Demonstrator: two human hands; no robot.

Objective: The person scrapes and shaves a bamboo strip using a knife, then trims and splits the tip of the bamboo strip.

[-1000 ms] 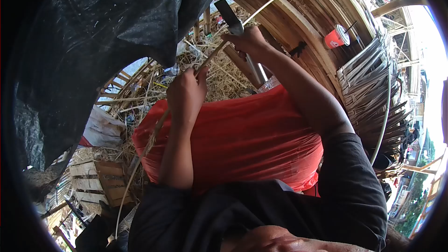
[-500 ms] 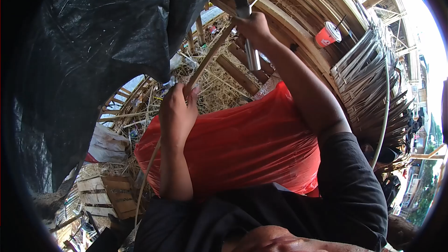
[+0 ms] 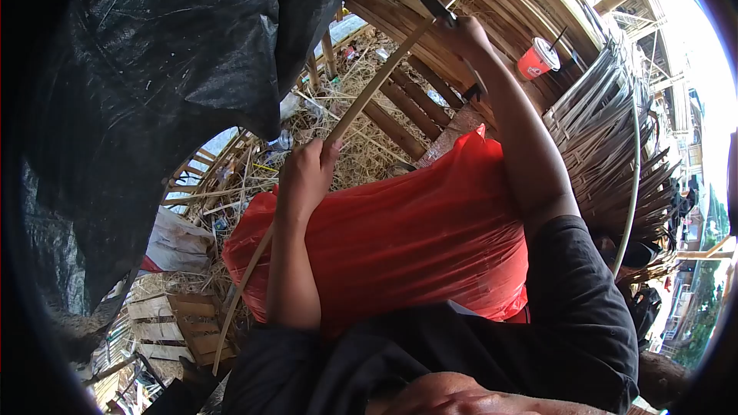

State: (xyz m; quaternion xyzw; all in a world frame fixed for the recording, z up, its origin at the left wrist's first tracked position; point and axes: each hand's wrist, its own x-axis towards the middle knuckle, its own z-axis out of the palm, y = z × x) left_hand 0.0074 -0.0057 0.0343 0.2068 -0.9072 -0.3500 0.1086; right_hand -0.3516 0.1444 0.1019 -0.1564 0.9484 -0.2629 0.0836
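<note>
left hand curled, right hand curled farther forward

No text we can read, a small white mark, perhaps a logo, on the red drink cup

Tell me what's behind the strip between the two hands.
Straw shows either side of the strip, with wooden slats to its right in the picture. Whatever lies directly behind it or the left hand is covered.

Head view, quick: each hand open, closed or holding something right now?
Left hand: closed, holding the long strip.
Right hand: closed, holding the dark-bladed tool.
</note>
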